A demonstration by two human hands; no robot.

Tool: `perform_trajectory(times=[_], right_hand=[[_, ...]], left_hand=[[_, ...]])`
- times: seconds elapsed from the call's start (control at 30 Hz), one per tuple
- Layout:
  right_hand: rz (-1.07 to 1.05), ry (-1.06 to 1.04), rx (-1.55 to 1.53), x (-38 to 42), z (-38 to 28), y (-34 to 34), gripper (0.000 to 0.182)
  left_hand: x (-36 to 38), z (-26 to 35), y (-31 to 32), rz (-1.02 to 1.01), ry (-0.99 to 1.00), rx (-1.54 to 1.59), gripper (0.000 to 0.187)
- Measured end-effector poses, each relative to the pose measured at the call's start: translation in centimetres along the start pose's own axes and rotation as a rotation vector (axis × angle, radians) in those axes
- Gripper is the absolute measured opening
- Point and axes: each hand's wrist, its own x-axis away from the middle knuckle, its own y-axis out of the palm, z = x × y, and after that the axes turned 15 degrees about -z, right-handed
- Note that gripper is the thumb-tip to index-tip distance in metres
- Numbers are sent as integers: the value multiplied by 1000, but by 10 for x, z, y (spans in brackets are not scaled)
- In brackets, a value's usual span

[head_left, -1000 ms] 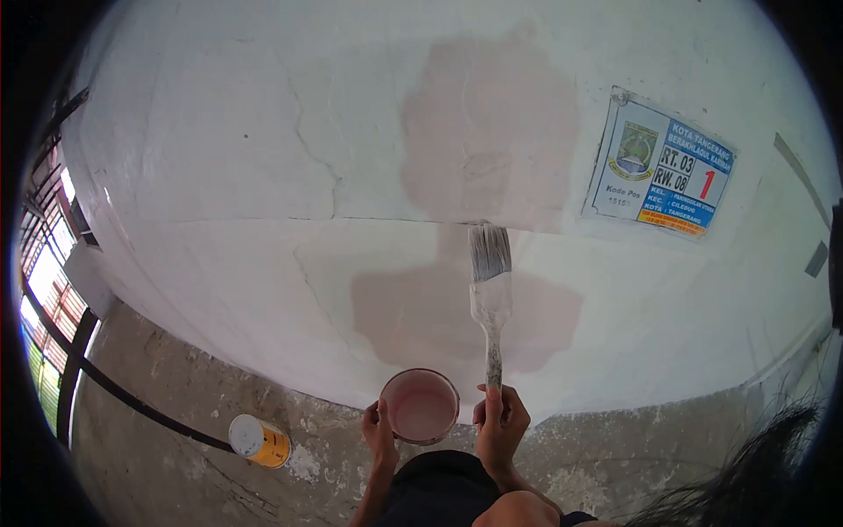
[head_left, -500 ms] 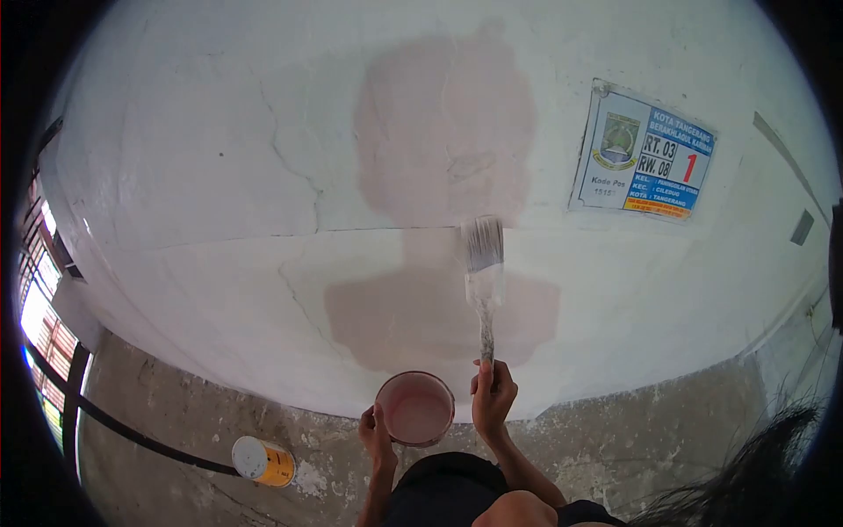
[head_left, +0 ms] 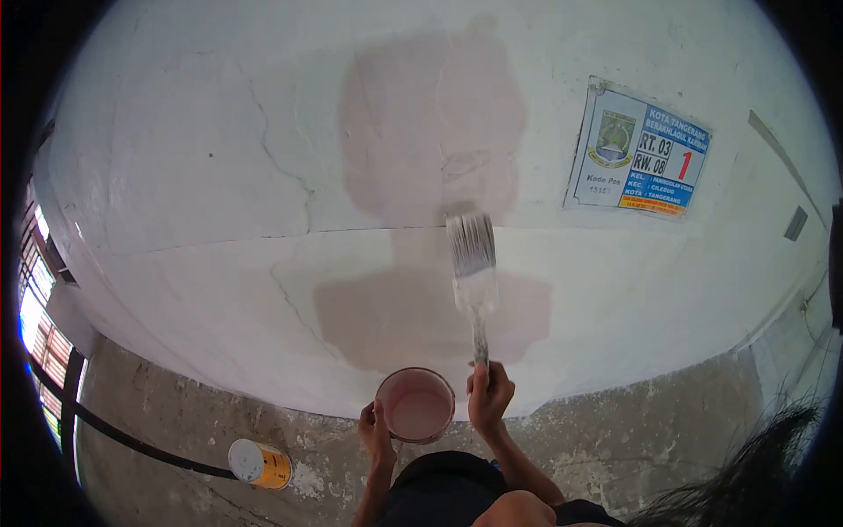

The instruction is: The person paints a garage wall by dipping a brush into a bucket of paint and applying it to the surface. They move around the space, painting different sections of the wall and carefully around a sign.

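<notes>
A paint-smeared brush [head_left: 475, 281] stands upright against the white wall [head_left: 211, 290], bristles up near a horizontal crack. My right hand [head_left: 490, 395] is closed round the lower end of its handle. To the left, my left hand [head_left: 375, 432] grips the side of a round container [head_left: 415, 406], fingers at its rim. Pale pinkish paint or liquid shows inside it. A shadow lies on the wall behind the brush. Whether the bristle tips press on the wall is hard to tell.
A blue and white sign [head_left: 638, 149] is fixed on the wall at the right. On the rough grey floor [head_left: 149, 404] at the lower left stands a yellow and white can [head_left: 261, 464]. A dark hose or bar [head_left: 132, 436] runs to it from a barred opening at the left.
The brush has shifted slightly left along the wall and its handle tilts a little more. The view has also shifted slightly. Both hands keep their holds.
</notes>
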Motion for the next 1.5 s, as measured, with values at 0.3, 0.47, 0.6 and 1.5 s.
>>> perform_trajectory(times=[0.3,0.47,0.6,1.5], right_hand=[[-71,22,45,-28,38,11,31],[-35,108,-92,1,44,24,33],[-67,46,-86,8,41,32,33],[-168,-72,35,1,48,121,27]], left_hand=[[10,12,9,-42,-64,7,45],[10,-3,-8,-5,-45,29,47],[6,-8,-19,37,12,-7,45],[-22,6,-81,108,57,54,42]])
